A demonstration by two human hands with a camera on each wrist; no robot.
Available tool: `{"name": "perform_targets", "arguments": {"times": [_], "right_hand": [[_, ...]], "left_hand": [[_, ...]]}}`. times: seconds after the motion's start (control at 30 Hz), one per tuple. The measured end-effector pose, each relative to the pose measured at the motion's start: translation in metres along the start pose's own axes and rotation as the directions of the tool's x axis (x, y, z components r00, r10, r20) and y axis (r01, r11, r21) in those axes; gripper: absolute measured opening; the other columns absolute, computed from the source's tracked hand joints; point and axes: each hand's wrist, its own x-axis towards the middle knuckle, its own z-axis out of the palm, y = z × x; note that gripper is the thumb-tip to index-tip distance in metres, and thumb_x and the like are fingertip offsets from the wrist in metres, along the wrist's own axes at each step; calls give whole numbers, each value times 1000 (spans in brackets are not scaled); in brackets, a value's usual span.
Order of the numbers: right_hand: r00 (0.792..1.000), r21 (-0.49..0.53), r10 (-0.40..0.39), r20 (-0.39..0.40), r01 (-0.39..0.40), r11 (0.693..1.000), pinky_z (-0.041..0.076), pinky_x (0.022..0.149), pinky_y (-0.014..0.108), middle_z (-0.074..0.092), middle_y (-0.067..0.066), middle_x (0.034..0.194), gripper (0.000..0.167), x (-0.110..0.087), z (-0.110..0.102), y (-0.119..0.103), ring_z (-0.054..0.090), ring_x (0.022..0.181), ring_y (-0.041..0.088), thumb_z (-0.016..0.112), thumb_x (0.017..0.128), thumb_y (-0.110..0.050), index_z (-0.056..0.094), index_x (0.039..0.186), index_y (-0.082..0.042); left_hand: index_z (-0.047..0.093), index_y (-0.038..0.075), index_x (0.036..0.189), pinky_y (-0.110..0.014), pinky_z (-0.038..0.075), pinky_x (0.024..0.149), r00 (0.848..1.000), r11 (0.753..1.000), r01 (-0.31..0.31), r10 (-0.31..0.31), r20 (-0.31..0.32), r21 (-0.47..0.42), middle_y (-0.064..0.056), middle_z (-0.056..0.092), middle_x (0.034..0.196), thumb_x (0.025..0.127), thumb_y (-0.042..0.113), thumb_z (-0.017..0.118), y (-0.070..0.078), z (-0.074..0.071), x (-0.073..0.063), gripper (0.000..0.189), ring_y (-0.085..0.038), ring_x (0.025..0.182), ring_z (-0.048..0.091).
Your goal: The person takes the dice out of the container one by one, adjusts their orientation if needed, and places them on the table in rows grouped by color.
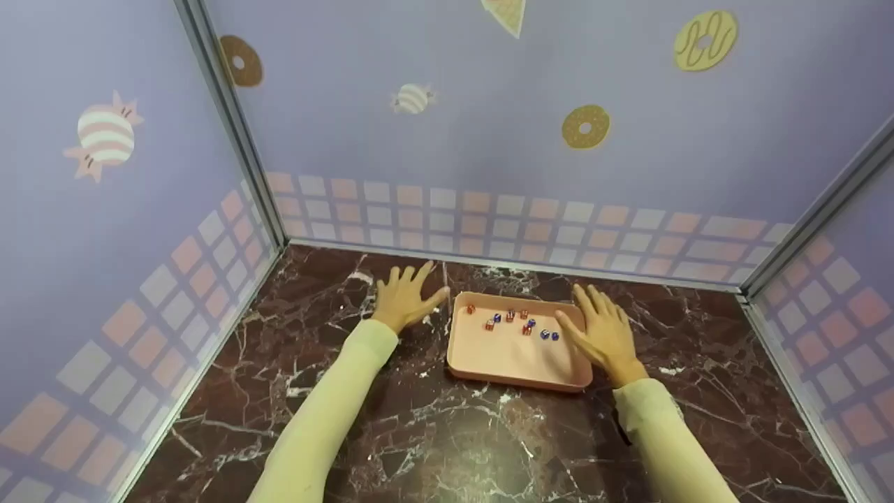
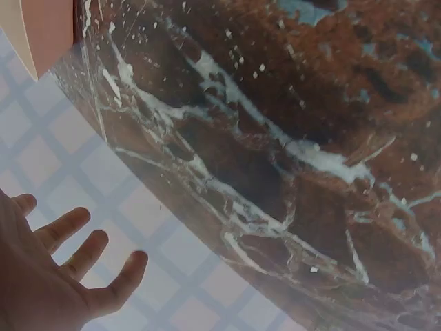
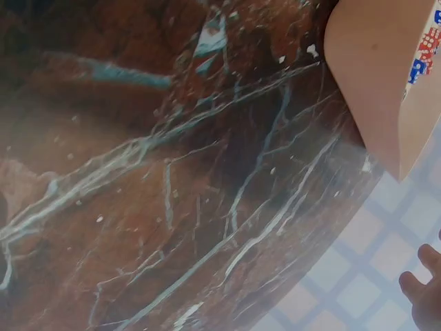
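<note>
A shallow pink tray [image 1: 489,360] lies on the dark marbled surface, with several small red dice [image 1: 489,325] and blue dice [image 1: 545,334] scattered mostly along its far half. Just left of the tray is my left hand [image 1: 404,299], fingers spread, holding nothing; its fingers also show in the left wrist view [image 2: 83,248]. My right hand [image 1: 604,332] is at the tray's right end, fingers extended, thumb over the rim. Whether it touches the rim cannot be told. In the right wrist view, red and blue dice [image 3: 420,65] show past the tray wall [image 3: 372,83].
Purple panels with printed sweets and pink-and-white squares stand behind the surface [image 1: 447,447] and at both sides. Metal strips [image 1: 244,140] join them at the corners. The far panel [image 1: 489,154] rises close behind the tray.
</note>
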Motion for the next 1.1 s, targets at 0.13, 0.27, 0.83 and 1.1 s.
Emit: {"name": "perform_targets", "arguments": {"times": [0.13,0.27,0.83,1.1], "right_hand": [[1000,20,-2,-5,2,1000,19,129,66,30,21,170,85,-3,8,-7,30,153,48,40,105,-70,26,170,-15],[1000,28,-14,-22,15,1000,28,125,68,37,23,165,84,-1,11,-14,37,148,49,42,105,-70,29,169,-15],[986,-52,-165,4,165,985,48,106,66,59,24,141,66,7,24,-35,52,132,47,78,91,-32,59,147,-4],[979,-29,-202,-25,202,979,46,111,68,63,22,135,42,10,31,-37,53,132,47,78,95,-23,69,132,-4]], "left_hand": [[32,27,168,-77,39,113,999,1000,6,-5,33,-27,-16,49,158,99,78,43,-6,12,-8,86,-45,146,39],[31,28,169,-74,45,109,999,999,9,-7,38,-49,-17,51,156,98,81,40,-5,11,-9,89,-44,142,44],[33,22,168,-72,40,118,989,991,33,-14,150,-127,-23,47,159,100,75,44,8,17,-23,87,-52,142,46],[36,21,167,-65,46,116,984,991,19,5,181,-133,-24,50,156,98,75,50,14,20,-26,88,-47,137,54]]}}
